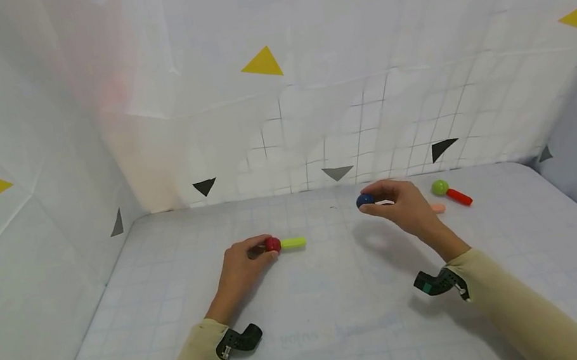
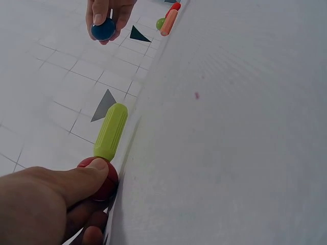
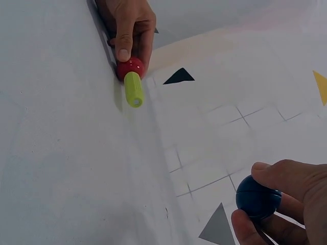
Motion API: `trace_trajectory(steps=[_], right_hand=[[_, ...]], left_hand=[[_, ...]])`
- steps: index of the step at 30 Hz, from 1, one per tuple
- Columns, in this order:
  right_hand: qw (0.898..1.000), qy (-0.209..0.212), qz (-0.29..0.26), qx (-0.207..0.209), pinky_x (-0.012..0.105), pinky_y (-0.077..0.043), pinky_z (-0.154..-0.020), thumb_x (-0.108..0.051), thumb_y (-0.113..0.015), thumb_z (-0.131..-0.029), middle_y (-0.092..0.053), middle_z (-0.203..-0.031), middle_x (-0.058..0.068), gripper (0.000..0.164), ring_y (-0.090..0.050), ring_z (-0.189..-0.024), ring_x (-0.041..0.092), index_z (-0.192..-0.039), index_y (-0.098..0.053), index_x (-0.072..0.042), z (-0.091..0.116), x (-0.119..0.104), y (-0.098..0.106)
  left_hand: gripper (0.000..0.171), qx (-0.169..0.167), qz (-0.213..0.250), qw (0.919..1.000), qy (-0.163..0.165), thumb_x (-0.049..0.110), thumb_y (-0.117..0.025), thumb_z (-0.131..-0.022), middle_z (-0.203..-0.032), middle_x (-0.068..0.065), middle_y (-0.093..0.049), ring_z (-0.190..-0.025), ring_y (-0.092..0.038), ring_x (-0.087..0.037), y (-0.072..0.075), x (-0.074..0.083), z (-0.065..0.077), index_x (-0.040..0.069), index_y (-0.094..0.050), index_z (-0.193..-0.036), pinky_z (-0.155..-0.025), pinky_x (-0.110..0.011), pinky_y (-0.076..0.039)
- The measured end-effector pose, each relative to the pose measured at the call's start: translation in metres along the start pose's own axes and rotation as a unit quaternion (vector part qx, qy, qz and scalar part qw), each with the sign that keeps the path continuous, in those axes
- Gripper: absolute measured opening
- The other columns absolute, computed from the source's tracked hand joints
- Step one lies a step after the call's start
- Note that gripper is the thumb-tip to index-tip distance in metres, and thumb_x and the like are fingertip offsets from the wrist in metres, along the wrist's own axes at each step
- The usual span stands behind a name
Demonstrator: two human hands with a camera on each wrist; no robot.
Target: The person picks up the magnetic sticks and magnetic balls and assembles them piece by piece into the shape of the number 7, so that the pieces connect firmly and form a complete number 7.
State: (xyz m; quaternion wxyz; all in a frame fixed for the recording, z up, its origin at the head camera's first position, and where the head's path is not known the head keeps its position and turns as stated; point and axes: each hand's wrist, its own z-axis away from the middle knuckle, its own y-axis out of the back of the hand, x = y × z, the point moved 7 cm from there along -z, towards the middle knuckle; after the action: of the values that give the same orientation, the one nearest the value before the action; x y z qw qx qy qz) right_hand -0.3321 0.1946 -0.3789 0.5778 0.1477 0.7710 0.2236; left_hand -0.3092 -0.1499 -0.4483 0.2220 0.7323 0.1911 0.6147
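My left hand (image 1: pixel 243 268) pinches the red ball (image 1: pixel 273 244) of a small maraca-like toy between thumb and fingers, low over the table. Its ribbed yellow-green handle (image 1: pixel 293 243) points right, toward the other hand; in the right wrist view white dots show on the red ball (image 3: pixel 131 68). Raised above the table, my right hand (image 1: pixel 400 205) holds a blue ball (image 1: pixel 364 200) between thumb and fingertips. A seam runs round this blue ball (image 3: pixel 257 197) in the right wrist view. Partly hidden behind the right hand lies a peach-coloured stick (image 1: pixel 438 208).
Beyond the right hand, a green ball (image 1: pixel 440 187) with a red handle (image 1: pixel 459 197) lies on the table. The white table (image 1: pixel 333 301) has a faint grid. White sheets with yellow and dark triangles (image 1: pixel 263 63) enclose it at the back and both sides.
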Motion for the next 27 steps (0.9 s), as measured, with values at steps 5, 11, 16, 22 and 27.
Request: trace_trajectory(steps=[5,11,16,22,27], right_hand=[[1.0,0.004,0.003,-0.005,0.024,-0.056,-0.083,-0.026,-0.084,-0.091,-0.071,-0.114,0.008,0.036,-0.067,-0.107,0.026,-0.12,-0.074,-0.008,0.0,0.0,-0.003],[1.0,0.009,-0.002,-0.006,0.025,-0.057,-0.082,-0.025,-0.085,-0.091,-0.071,-0.113,0.008,0.034,-0.068,-0.106,0.026,-0.119,-0.074,-0.008,-0.001,-0.001,-0.005],[1.0,0.01,0.003,-0.008,0.025,-0.057,-0.082,-0.025,-0.085,-0.091,-0.071,-0.113,0.007,0.034,-0.068,-0.106,0.025,-0.118,-0.074,-0.008,-0.001,-0.001,-0.008],[1.0,0.012,0.003,-0.013,0.026,-0.057,-0.082,-0.025,-0.084,-0.091,-0.071,-0.113,0.007,0.034,-0.068,-0.104,0.025,-0.119,-0.075,-0.009,-0.001,-0.002,-0.01],[1.0,0.012,0.009,-0.013,0.027,-0.057,-0.083,-0.026,-0.084,-0.091,-0.072,-0.113,0.008,0.034,-0.068,-0.104,0.026,-0.119,-0.075,-0.008,-0.001,-0.002,-0.012]], left_hand=[[0.04,-0.001,0.001,1.0,-0.006,0.018,-0.084,-0.09,-0.109,0.002,-0.074,-0.097,-0.064,-0.017,-0.001,-0.001,0.0,0.017,-0.075,-0.129,-0.089,-0.042,-0.051],[0.04,0.004,-0.001,0.9999,-0.014,0.018,-0.085,-0.089,-0.108,0.001,-0.074,-0.096,-0.065,-0.017,0.0,0.0,-0.002,0.017,-0.076,-0.128,-0.089,-0.041,-0.052],[0.039,0.003,-0.006,0.9999,-0.012,0.018,-0.084,-0.09,-0.108,0.001,-0.074,-0.097,-0.065,-0.018,0.0,0.0,-0.002,0.016,-0.076,-0.128,-0.089,-0.042,-0.052],[0.038,0.004,-0.006,0.9999,-0.012,0.017,-0.084,-0.09,-0.108,0.0,-0.074,-0.097,-0.065,-0.019,0.0,0.0,-0.001,0.015,-0.076,-0.127,-0.09,-0.042,-0.052],[0.04,0.003,-0.001,1.0,-0.009,0.017,-0.084,-0.09,-0.109,0.0,-0.074,-0.098,-0.065,-0.018,0.0,0.002,0.0,0.015,-0.075,-0.129,-0.09,-0.042,-0.052]])
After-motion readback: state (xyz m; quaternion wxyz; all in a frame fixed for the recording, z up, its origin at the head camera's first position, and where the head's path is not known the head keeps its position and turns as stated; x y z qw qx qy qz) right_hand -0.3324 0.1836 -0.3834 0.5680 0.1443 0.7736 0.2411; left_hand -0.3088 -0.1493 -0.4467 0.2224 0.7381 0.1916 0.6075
